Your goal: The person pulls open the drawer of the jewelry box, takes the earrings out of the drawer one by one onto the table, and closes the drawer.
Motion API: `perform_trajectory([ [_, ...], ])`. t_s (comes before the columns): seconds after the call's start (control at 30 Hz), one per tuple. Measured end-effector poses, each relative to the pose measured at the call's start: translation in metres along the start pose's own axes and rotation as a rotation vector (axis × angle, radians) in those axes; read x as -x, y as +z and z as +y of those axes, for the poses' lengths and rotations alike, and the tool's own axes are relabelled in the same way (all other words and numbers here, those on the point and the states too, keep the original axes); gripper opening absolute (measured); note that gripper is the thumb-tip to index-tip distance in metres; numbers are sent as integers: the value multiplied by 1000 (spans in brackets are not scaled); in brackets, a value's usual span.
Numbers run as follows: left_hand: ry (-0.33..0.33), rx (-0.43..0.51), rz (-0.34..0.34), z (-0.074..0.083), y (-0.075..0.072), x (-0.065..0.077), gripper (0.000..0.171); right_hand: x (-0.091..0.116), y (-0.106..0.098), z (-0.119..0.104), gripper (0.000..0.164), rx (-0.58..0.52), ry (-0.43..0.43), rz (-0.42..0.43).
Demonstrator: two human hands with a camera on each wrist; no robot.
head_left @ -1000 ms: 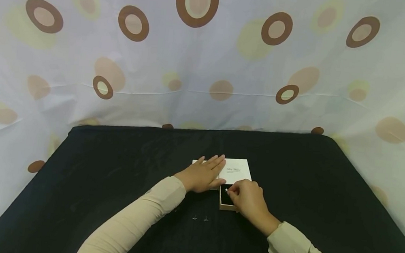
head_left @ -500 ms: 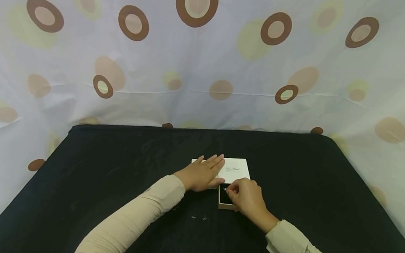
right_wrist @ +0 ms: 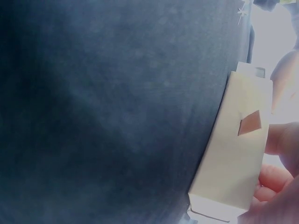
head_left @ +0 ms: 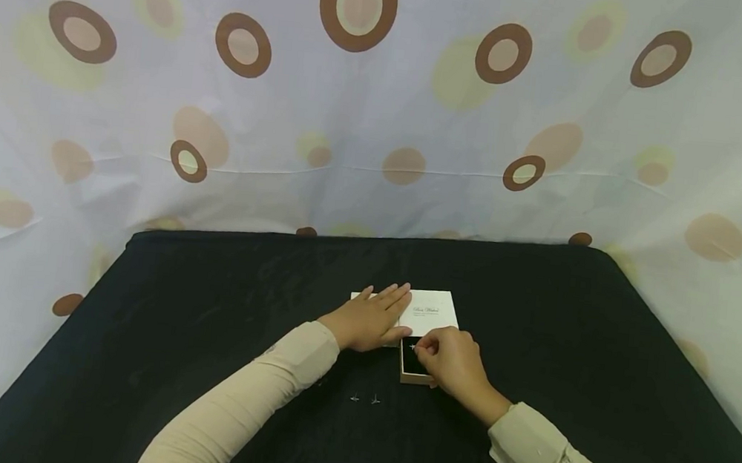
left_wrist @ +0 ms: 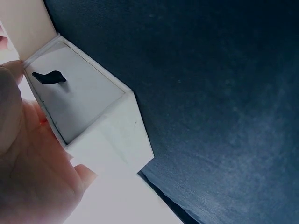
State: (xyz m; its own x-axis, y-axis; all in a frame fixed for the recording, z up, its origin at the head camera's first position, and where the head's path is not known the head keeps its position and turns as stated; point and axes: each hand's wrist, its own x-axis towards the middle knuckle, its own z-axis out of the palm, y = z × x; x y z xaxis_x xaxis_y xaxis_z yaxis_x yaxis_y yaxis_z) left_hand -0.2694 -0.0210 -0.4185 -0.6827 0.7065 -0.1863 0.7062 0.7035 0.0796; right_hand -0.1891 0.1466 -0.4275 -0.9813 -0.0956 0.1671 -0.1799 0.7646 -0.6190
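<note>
My left hand [head_left: 369,321] lies flat with fingers extended over a white part of a small gift box. In the left wrist view that part is a white-lined compartment [left_wrist: 93,93] with a black ribbon tab [left_wrist: 49,77]. To its right is the box's white lid [head_left: 437,309], printed with small text. In front of the lid, the box's lower part [head_left: 413,378] holds a black insert [head_left: 409,364]. Over the insert my right hand [head_left: 455,363] pinches a tiny star-shaped earring [head_left: 413,347] between thumb and forefinger; the star shows beside the fingertips.
Two small star-shaped earrings, one left [head_left: 355,398] and one right [head_left: 376,400], lie on the black cloth [head_left: 236,308] in front of the box. A brown tab [right_wrist: 250,123] sticks out of the box's side. Behind the table hangs a patterned white curtain [head_left: 354,125].
</note>
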Motion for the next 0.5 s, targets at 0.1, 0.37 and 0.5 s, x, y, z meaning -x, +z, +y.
perform_trajectory([
  [0.1,0,-1,-1,0,1,0,68,0,1,2,9,-8,4,-8],
  [0.37,6,-12,9,0,0,1,68,0,1,3,8,-41,11,-27],
  [0.5,11,-9,14,1,-1,2,68,1,0,3,8,-53,9,-39],
])
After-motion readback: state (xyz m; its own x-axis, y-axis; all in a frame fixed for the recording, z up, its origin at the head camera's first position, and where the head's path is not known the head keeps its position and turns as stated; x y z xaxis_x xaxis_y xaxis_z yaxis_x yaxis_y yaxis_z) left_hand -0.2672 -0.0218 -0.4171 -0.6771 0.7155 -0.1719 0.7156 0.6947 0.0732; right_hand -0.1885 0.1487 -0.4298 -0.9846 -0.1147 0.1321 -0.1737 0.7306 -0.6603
